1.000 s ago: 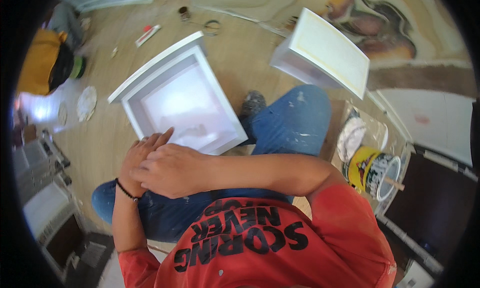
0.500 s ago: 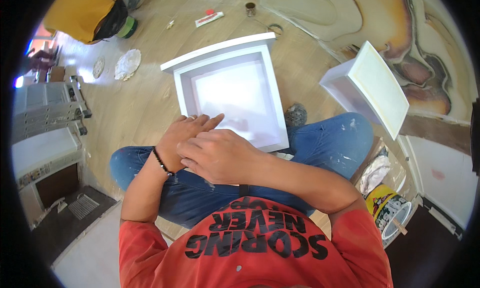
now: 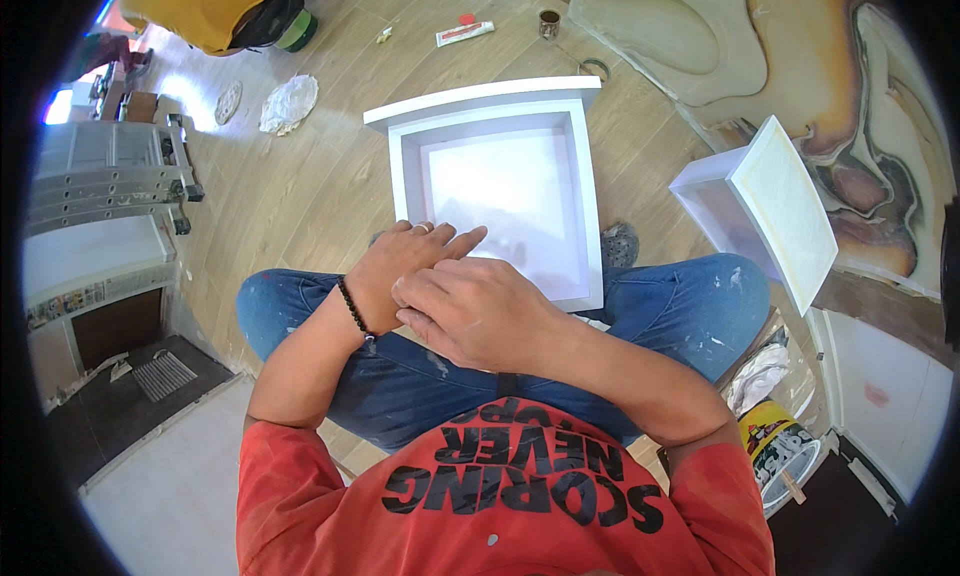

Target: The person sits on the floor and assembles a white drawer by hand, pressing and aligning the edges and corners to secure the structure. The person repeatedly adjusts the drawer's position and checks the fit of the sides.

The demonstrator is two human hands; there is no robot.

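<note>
My left hand (image 3: 400,263) lies palm down over the near left corner of a white drawer (image 3: 590,221), fingers stretched out and a ring on one of them. A dark bead bracelet (image 3: 353,309) circles that wrist. Across it comes my right hand (image 3: 480,308), closed, its curled fingertips against the thumb side of my left hand. Whether anything small is inside those fingers is hidden. The drawer lies open side up between my bent legs, its front panel (image 3: 480,103) on the far side. Inside, its white bottom shows faint shadows.
A second white drawer (image 3: 790,221) stands tipped at the right, beside a large marbled panel (image 3: 720,51). A paint bucket (image 3: 775,431) and crumpled cloth (image 3: 757,376) sit near my right knee. Beyond lie a tube (image 3: 465,34), a small cup-like roll (image 3: 549,24) and a white rag (image 3: 289,104). A folded ladder (image 3: 110,188) is at left.
The whole scene has shifted right in view, as my head turned slightly left. My hands keep nearly the same pose, right fingers still against the left hand.
</note>
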